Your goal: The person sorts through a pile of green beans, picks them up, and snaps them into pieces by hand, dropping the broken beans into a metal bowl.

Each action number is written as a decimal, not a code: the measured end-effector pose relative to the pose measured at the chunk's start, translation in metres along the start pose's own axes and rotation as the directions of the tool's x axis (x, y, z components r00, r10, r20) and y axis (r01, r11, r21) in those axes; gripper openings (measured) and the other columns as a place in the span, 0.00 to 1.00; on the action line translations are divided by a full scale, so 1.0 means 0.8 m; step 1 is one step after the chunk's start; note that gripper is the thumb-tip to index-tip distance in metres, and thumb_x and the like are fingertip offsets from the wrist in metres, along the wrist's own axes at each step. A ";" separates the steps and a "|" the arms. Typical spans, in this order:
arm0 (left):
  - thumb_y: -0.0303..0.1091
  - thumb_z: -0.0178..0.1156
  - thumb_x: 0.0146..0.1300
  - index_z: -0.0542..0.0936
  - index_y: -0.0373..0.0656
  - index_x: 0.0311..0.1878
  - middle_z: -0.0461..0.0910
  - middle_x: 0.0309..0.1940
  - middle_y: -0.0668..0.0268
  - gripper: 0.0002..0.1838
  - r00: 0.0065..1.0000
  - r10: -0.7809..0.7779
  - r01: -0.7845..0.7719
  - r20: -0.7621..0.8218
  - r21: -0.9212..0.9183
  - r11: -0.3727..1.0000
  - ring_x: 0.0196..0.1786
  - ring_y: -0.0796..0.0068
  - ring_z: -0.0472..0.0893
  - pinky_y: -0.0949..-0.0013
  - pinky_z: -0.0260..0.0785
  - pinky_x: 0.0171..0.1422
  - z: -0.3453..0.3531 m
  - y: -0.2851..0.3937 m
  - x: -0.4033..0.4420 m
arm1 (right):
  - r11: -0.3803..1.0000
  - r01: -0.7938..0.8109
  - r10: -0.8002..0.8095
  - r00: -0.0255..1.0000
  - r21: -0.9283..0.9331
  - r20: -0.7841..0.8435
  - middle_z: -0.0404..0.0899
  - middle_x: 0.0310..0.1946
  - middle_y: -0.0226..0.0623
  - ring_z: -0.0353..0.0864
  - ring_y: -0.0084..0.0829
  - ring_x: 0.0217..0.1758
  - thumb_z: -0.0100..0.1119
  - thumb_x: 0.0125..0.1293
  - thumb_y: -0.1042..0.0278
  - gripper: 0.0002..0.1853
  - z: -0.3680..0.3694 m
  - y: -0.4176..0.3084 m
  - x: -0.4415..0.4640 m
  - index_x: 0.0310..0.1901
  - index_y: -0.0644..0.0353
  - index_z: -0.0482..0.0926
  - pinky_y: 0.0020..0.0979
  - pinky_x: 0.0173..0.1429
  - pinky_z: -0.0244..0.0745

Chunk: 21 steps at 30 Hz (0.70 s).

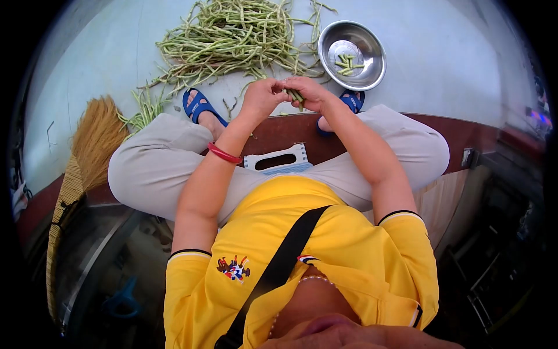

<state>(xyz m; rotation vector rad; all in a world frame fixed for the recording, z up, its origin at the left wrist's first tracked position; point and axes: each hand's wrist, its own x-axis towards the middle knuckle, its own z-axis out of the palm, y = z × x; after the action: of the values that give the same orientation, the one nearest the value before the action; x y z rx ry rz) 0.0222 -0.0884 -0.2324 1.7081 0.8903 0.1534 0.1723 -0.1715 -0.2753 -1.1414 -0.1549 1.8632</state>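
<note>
My left hand (263,98) and my right hand (307,93) meet above the edge of the pale floor, fingertips close together. Short green pieces of long bean (296,98) show in my right hand, whose fingers are curled round them. The fingers of my left hand are pinched at the near end of the beans; what exactly lies between them is partly hidden. Just beyond my hands spreads a big heap of long beans (232,43). To the right of the heap stands a steel bowl (376,49) with several cut bean pieces (349,65) inside.
A smaller bunch of green beans or trimmings (145,109) lies at the left, beside a straw broom (96,136). Blue sandals (200,104) are on my feet. Between my legs is a white and blue plastic stool (276,158). A dark red step edge (279,131) runs across.
</note>
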 end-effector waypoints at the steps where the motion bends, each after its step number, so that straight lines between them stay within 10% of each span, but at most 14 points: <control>1: 0.27 0.64 0.51 0.77 0.34 0.43 0.81 0.31 0.65 0.15 1.000 0.000 0.000 -0.005 -0.045 0.999 0.33 0.81 0.78 0.77 0.71 0.39 0.002 -0.001 0.004 | 1.000 -0.012 0.012 1.000 -0.010 0.002 0.74 0.23 0.28 0.72 0.16 0.22 0.57 0.61 0.64 0.09 -0.011 -0.006 0.000 0.37 0.60 0.74 0.17 0.17 0.61; 6: 0.30 0.60 0.58 0.76 0.37 0.44 0.80 0.32 0.66 0.11 0.968 -0.156 0.027 -0.196 -0.536 0.844 0.33 0.80 0.77 0.78 0.69 0.37 -0.053 0.025 0.023 | 0.964 0.216 -0.107 0.849 0.154 -0.518 0.74 0.24 0.33 0.71 0.21 0.22 0.54 0.63 0.67 0.08 -0.119 -0.041 0.010 0.35 0.64 0.73 0.20 0.20 0.65; 10: 0.30 0.57 0.60 0.77 0.40 0.41 0.80 0.30 0.66 0.07 0.936 -0.245 -0.012 -0.254 -0.718 0.696 0.31 0.78 0.78 0.77 0.69 0.34 -0.094 0.010 0.029 | 0.952 0.260 -0.062 0.681 0.162 -0.730 0.78 0.33 0.48 0.79 0.44 0.39 0.47 0.64 0.55 0.22 -0.200 -0.057 -0.002 0.42 0.71 0.74 0.41 0.44 0.75; 11: 0.29 0.57 0.60 0.77 0.40 0.40 0.80 0.29 0.66 0.06 0.926 -0.276 -0.018 -0.259 -0.758 0.652 0.30 0.77 0.78 0.75 0.70 0.34 -0.097 0.007 0.029 | 0.934 -0.062 -0.289 0.448 -0.351 -0.846 0.78 0.37 0.51 0.78 0.45 0.42 0.48 0.62 0.57 0.21 -0.209 -0.048 0.002 0.43 0.70 0.75 0.41 0.48 0.73; 12: 0.29 0.56 0.60 0.77 0.41 0.39 0.80 0.28 0.65 0.05 0.915 -0.307 -0.024 -0.261 -0.795 0.606 0.29 0.77 0.78 0.74 0.70 0.34 -0.099 0.004 0.029 | 0.600 -0.475 -0.582 0.292 -0.643 -0.759 0.78 0.40 0.53 0.78 0.47 0.44 0.50 0.60 0.58 0.20 -0.216 -0.039 0.007 0.44 0.69 0.76 0.41 0.51 0.72; 18: 0.29 0.56 0.60 0.76 0.41 0.39 0.80 0.28 0.66 0.05 0.914 -0.331 -0.011 -0.237 -0.827 0.562 0.28 0.75 0.78 0.72 0.71 0.34 -0.095 -0.002 0.032 | 0.156 -0.225 -0.367 0.891 -0.962 -0.268 0.75 0.47 0.50 0.73 0.46 0.52 0.47 0.56 0.64 0.17 -0.101 0.047 0.091 0.46 0.51 0.80 0.39 0.57 0.66; 21: 0.29 0.55 0.60 0.77 0.41 0.39 0.80 0.28 0.66 0.05 0.918 -0.314 -0.027 -0.243 -0.828 0.560 0.28 0.75 0.78 0.72 0.71 0.34 -0.100 -0.001 0.032 | -0.107 -0.078 -0.371 0.928 -0.991 -0.033 0.71 0.53 0.46 0.69 0.46 0.57 0.47 0.57 0.65 0.19 -0.066 0.113 0.122 0.50 0.49 0.77 0.41 0.59 0.64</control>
<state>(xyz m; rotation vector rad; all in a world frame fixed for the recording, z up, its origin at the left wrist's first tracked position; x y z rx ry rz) -0.0023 -0.0098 -0.2144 0.7012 1.0065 0.6933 0.1401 -0.1671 -0.4146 -2.2708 -1.7624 0.9835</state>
